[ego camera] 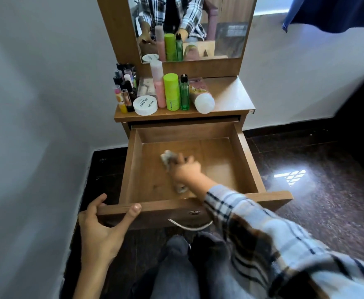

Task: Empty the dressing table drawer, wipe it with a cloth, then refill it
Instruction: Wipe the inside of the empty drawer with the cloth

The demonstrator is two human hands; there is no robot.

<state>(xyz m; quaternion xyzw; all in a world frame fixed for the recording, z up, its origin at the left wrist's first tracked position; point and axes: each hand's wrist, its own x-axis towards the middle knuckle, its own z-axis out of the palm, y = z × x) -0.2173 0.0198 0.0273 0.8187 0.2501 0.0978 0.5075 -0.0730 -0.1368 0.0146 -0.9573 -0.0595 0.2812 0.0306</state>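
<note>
Knees (187, 255) in dark trousers sit nearest, just below the drawer's metal handle (189, 226). Left hand (100, 229) grips the front edge of the open drawer (248, 167), thumb on top, fingers round the left corner. Right hand (186, 171), blurred, is inside the drawer with fingers closed on a cloth (168, 157) pressed to the floor. Bottles (172, 91) and a white jar (145, 105) stand on the tabletop below the mirror (230, 35).

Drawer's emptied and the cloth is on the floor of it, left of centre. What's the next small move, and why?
Probably sweep the cloth rightward: the right hand presses it left of centre on the drawer floor, the right half looks unwiped, and the left hand steadies the front.
</note>
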